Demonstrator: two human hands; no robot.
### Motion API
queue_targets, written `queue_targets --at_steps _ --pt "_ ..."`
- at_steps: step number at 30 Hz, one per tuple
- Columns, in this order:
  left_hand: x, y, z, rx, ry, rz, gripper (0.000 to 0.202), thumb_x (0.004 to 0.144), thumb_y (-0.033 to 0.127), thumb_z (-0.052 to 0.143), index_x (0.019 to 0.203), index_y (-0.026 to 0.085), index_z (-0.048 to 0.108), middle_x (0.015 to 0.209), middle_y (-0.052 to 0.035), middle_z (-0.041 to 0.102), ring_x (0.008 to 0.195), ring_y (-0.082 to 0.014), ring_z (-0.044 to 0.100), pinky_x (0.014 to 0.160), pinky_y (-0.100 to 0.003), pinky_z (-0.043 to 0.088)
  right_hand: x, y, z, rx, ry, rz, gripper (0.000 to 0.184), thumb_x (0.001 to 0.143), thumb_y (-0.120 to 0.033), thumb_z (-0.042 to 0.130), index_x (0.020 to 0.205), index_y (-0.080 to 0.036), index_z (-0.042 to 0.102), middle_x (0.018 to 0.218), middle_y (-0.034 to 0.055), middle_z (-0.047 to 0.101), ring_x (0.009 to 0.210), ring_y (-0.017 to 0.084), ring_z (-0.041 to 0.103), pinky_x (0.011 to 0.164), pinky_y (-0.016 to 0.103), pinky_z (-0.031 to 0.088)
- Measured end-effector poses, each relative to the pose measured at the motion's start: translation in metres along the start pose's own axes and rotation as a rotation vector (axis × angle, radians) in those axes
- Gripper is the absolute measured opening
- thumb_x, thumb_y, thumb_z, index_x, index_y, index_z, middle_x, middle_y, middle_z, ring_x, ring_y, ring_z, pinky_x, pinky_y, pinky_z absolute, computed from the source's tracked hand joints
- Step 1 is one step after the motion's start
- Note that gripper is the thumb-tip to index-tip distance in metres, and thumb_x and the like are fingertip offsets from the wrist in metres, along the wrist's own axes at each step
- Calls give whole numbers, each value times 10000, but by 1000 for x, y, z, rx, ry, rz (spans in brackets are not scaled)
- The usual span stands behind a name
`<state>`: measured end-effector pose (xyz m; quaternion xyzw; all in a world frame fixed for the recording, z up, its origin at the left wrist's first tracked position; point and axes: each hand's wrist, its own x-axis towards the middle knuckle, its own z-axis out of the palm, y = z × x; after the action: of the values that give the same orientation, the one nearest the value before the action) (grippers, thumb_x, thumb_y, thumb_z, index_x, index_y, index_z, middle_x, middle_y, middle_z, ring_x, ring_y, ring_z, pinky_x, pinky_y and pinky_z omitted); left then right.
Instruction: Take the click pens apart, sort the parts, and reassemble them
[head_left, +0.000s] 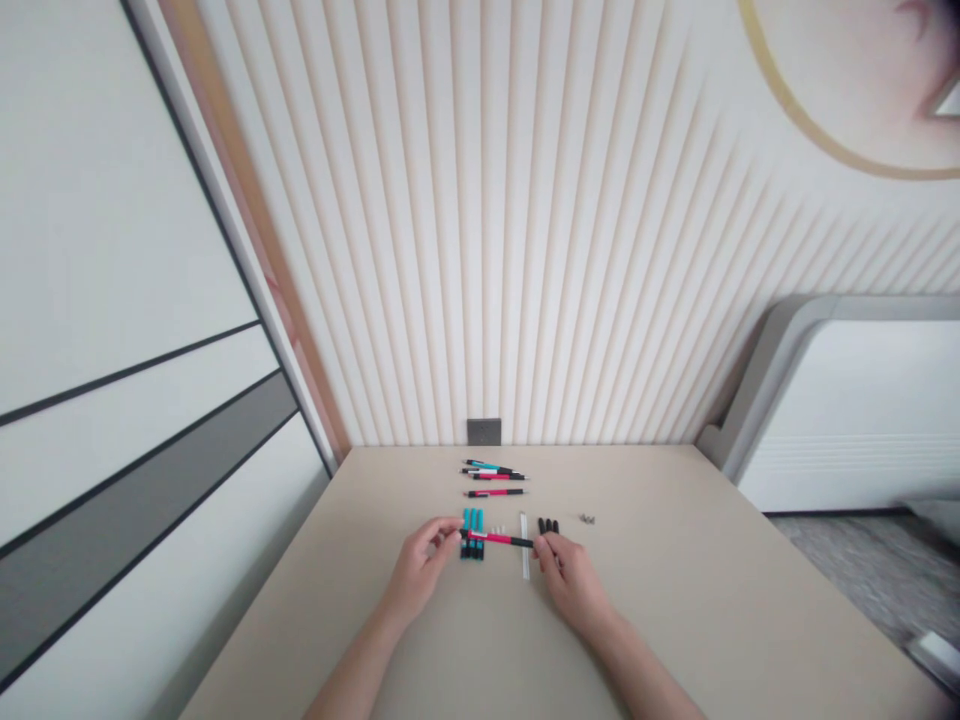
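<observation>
A red and black pen (pixel 501 539) spans the gap between my two hands, above the table. My left hand (pixel 424 556) pinches its left end, and my right hand (pixel 568 567) grips the black right end. Under and behind the pen's left part lie several teal and black pen barrels (pixel 472 519). Thin clear or white strips (pixel 525 560) lie upright in view near my right hand, with small white pieces (pixel 497 530) to their left. Short black pieces (pixel 548 525) sit just beyond my right fingers.
Several pens (pixel 491 469) lie at the back of the table (pixel 300 620), with one red and black pen (pixel 496 492) closer. Small metallic pieces (pixel 587 519) lie to the right. Behind stands a ribbed wall (pixel 487 250) with a dark socket plate (pixel 484 432). A white cabinet (pixel 112 300) borders the left.
</observation>
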<state>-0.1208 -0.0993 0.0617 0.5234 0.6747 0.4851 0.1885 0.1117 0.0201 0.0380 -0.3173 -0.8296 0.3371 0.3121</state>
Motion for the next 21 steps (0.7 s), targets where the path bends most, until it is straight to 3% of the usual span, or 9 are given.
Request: queue_targets --at_steps 12,21 --pt "-2 -1 4 124 -34 165 222 911 368 537 950 202 680 884 -58 688 766 -178 613 745 -287 493 0 8 0 44 16 56 513 986 -553 300 633 -221 470 565 14 521 535 163 475 544 292 360" --pt "-3 -3 3 192 -57 222 268 945 393 488 908 198 668 815 -53 657 787 -188 621 742 -289 491 2 9 -5 41 12 39 471 983 -501 339 711 -202 581 656 36 594 615 175 528 590 288 396"
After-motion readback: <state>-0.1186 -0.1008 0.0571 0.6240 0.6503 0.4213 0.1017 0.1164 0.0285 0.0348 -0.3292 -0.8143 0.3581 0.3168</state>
